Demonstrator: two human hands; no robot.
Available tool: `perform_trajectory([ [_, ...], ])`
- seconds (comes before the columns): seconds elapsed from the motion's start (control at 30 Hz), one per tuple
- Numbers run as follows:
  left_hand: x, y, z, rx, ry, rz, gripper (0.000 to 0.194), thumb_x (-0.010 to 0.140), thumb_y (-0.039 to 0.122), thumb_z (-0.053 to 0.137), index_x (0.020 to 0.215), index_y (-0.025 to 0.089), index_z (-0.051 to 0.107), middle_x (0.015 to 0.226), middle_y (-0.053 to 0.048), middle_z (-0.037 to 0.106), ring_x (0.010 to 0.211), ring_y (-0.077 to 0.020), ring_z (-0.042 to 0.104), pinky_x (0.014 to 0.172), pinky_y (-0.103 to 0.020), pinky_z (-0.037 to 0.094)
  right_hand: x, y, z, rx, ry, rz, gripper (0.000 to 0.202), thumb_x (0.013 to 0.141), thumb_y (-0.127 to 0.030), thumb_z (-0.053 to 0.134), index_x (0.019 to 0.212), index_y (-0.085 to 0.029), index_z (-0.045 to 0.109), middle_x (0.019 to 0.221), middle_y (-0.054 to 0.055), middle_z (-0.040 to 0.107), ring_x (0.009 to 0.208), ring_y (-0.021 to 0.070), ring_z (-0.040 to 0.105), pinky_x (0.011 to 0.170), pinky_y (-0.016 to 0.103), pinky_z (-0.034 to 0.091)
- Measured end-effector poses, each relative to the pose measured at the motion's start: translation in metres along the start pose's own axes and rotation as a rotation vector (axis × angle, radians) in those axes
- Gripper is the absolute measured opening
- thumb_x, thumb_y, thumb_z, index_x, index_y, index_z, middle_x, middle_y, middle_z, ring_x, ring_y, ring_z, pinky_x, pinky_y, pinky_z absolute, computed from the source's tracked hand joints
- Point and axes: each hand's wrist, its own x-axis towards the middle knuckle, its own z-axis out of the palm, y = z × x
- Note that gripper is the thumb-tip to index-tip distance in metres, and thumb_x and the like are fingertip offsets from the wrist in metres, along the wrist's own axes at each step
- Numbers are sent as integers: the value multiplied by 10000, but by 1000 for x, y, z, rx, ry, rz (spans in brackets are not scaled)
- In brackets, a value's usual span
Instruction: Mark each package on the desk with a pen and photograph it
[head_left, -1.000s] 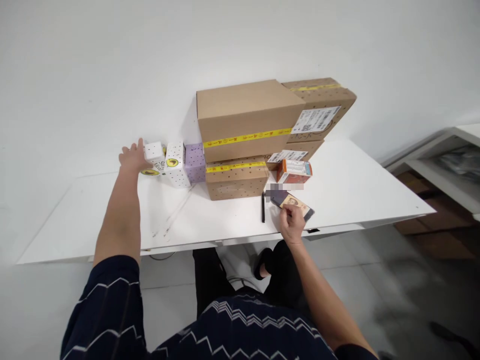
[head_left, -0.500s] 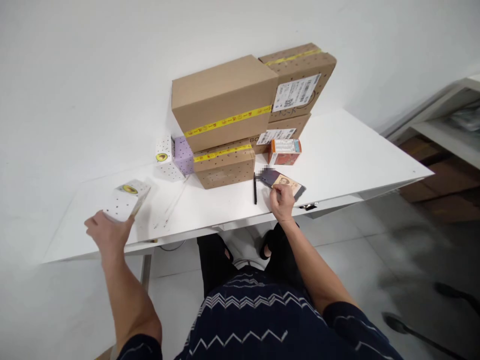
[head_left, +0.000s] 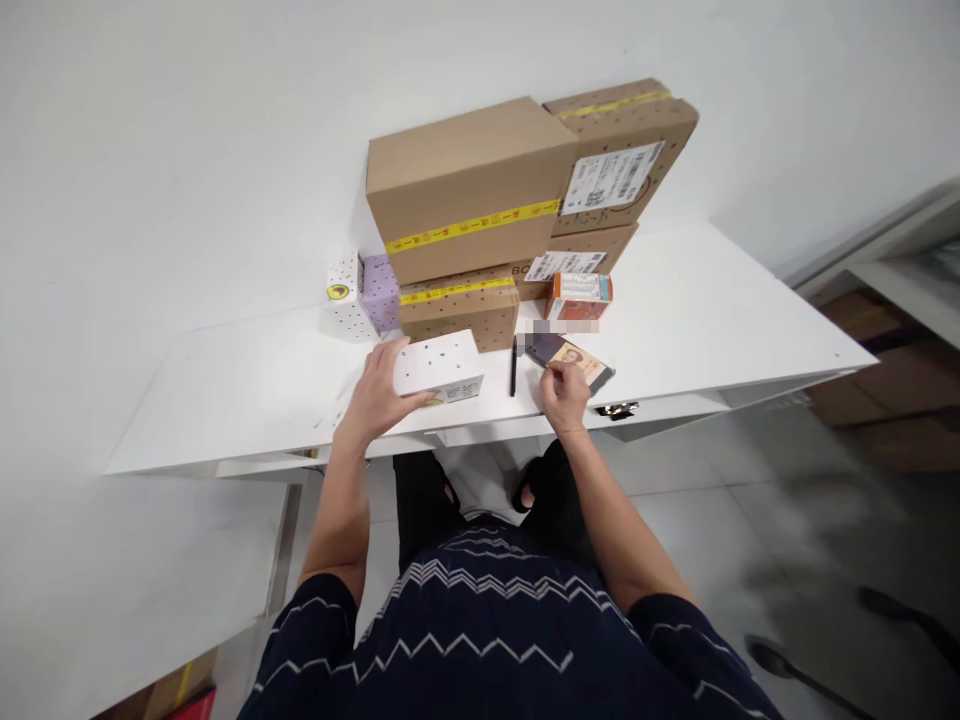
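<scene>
My left hand (head_left: 377, 392) is closed around the end of a white spotted box (head_left: 439, 362), tilted at the table's front, thumb along its lower side. My right hand (head_left: 566, 398) has its fingers curled together at the near edge of a flat dark phone-like thing (head_left: 600, 375) with a portrait picture on it. What those fingers hold, if anything, is hidden. A black pen (head_left: 514, 368) lies between the white box and the phone-like thing.
Cardboard boxes (head_left: 469, 190) with yellow tape are stacked against the wall on the white table (head_left: 247, 380). Left of them stand another white spotted box (head_left: 349, 295) and a purple box (head_left: 381, 290). A small orange box (head_left: 579, 295) stands right. Shelves (head_left: 900, 280) are at far right.
My left hand has carried the white spotted box from the table's left end rightward to in front of the stack, turning it. My right hand stays at the phone-like thing.
</scene>
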Motion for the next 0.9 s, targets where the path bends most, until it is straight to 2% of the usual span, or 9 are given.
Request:
perform_trajectory([
  [0.1,9,-1,21,-157,30,-19,832,748,462,785,1456,279,388,1485,-126,396,1407,-327,371,1126,-492,397,0,-1,-1,20,-4,16,206,893,-287,409,914,-198,594,851,105,624,858,245,593,847,404,492],
  [0.2,6,-13,43,-394,65,-91,880,755,496,774,1487,313,322,1546,-119,334,1429,-320,356,1076,-453,459,0,0,0,44,18,11,188,887,-289,431,914,-204,597,838,92,627,841,242,589,846,411,494],
  [0.33,-9,-36,74,-690,84,-203,1087,701,496,821,1539,329,150,1535,-141,385,1393,-315,428,1063,-463,471,1,5,2,97,99,-41,173,880,-299,459,890,-204,602,802,79,619,791,229,587,791,391,512],
  [0.43,-20,-49,92,-717,-14,-345,940,680,488,829,1446,217,356,1390,-171,546,1264,-327,553,1036,-511,481,0,0,2,139,118,-40,184,878,-305,467,886,-199,618,800,76,625,758,215,585,773,383,517],
  [0.53,-25,-53,102,-698,-61,-435,765,661,474,834,1273,154,507,1244,-174,638,1135,-323,623,1000,-532,495,-5,-24,1,242,29,24,246,886,-321,473,1004,-188,643,854,77,654,731,194,581,723,360,521],
  [0.63,-26,-51,101,-684,-21,-410,775,652,444,842,1293,183,494,1266,-159,621,1161,-315,603,1005,-527,486,-14,-58,-2,386,-154,87,405,889,-356,495,1244,-189,594,1039,106,680,770,188,591,592,303,493],
  [0.73,-27,-44,84,-601,64,-365,836,646,431,849,1355,235,452,1399,-151,511,1282,-323,514,1006,-498,487,-22,-84,-3,502,-313,143,479,878,-376,515,1324,-204,553,1051,93,685,794,193,599,566,284,474],
  [0.8,-27,-38,66,-518,132,-284,812,667,434,837,1362,253,458,1430,-137,457,1327,-321,468,1000,-469,495,-26,-90,0,589,-379,207,455,873,-385,519,1290,-213,574,1008,74,695,807,194,609,640,302,501],
  [0.9,-28,-29,38,-313,186,-117,733,702,407,822,1345,252,507,1345,-104,495,1315,-294,469,1079,-463,436,-31,-83,7,730,-437,328,474,841,-416,553,1266,-210,580,1049,78,698,850,195,628,757,339,520],
])
